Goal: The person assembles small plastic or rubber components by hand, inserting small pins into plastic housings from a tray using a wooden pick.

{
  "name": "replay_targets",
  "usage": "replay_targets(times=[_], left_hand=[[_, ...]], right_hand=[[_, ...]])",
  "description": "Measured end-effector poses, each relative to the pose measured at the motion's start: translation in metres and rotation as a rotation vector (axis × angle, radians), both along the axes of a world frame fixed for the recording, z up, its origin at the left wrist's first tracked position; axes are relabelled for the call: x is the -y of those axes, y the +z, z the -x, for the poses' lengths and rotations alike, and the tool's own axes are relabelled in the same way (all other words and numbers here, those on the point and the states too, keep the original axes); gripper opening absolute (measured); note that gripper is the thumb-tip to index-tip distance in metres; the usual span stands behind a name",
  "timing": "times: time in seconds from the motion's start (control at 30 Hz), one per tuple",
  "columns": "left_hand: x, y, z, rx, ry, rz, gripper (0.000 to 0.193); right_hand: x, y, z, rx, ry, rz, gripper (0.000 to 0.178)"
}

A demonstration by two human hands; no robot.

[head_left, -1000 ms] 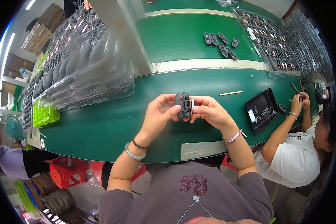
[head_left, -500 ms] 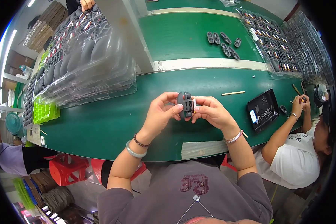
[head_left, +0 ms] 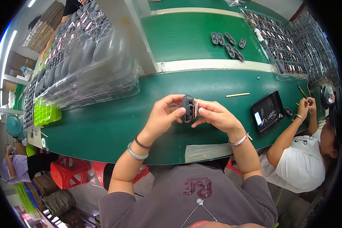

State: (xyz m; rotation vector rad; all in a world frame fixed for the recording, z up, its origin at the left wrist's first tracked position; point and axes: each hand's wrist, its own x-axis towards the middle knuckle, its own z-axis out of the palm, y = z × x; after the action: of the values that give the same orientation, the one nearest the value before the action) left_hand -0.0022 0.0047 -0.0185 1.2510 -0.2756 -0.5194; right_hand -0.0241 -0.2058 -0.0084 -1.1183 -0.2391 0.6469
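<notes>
Above the green bench, my left hand (head_left: 166,115) grips a dark grey case part (head_left: 186,108), rounded on its left side, that looks like an earbud case. My right hand (head_left: 218,115) pinches a small flat piece (head_left: 195,109) with a silvery face and reddish-brown edge, held against the case's right side. Whether this piece is fixed to the case, I cannot tell. Fingers of both hands curl around from either side, so the back of the case is hidden.
A black tray (head_left: 261,127) of thin metal pieces lies to the right, near a wooden stick (head_left: 238,95). Stacked clear trays (head_left: 102,81) rise at left. Grey case parts (head_left: 230,51) lie beyond the white rail. A co-worker's hands (head_left: 306,108) work at far right.
The case has turned slightly between my hands, and my right fingers have shifted a little on the flat piece. At the far upper left, another person's hand has drawn back from the trays.
</notes>
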Motion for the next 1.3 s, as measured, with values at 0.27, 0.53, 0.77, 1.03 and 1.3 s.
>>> replay_targets(times=[0.27,0.53,0.77,1.03,1.3], left_hand=[[0.000,-0.012,0.002,0.080,0.013,-0.008,0.041],[0.005,-0.008,0.004,0.111,0.054,0.024,0.039],[0.004,-0.011,0.003,0.127,0.021,0.042,0.038],[-0.005,-0.012,-0.001,-0.019,-0.039,0.090,0.037],[0.010,0.002,0.010,0.064,0.157,-0.033,0.040]], right_hand=[[0.000,-0.001,0.000,-0.065,0.043,-0.006,0.045],[0.000,-0.012,0.000,-0.023,-0.012,0.009,0.039],[0.001,-0.013,-0.001,0.069,-0.025,0.021,0.037],[0.000,0.003,0.000,0.252,-0.034,0.160,0.050],[-0.017,-0.013,0.005,0.172,-0.294,0.073,0.048]])
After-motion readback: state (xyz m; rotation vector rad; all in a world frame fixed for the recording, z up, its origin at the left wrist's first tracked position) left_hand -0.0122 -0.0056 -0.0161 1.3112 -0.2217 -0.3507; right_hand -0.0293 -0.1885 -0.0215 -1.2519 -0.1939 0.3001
